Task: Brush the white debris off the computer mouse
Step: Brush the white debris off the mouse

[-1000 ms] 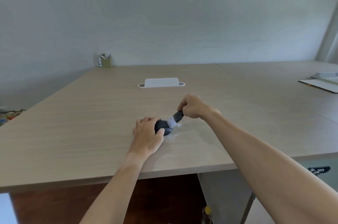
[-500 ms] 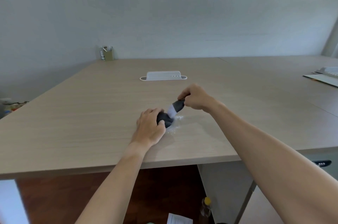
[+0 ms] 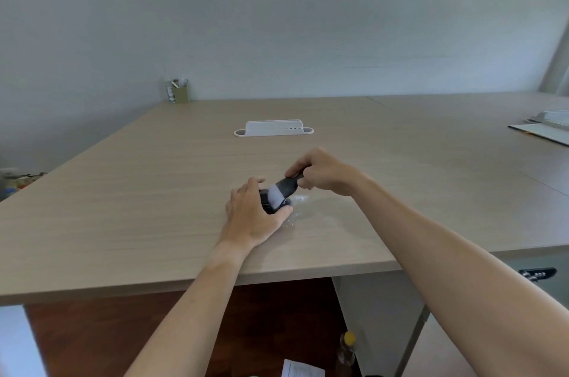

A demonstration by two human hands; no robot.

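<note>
— Looking at what, exactly?
— A pale wood surface [image 3: 154,192] against a plain grey wall, a white tray [image 3: 273,128] mid-way back, a pen cup [image 3: 180,91] in the far corner.
— Any writing?
— Small white letters on the mouse [image 3: 272,207], too blurred to read.
— And the hands?
— The left hand [image 3: 254,216] is clasped over the mouse; the right hand [image 3: 320,172] is closed on a brush [image 3: 281,190], bristles touching the mouse. White debris [image 3: 300,198] lies just beside it.
</note>
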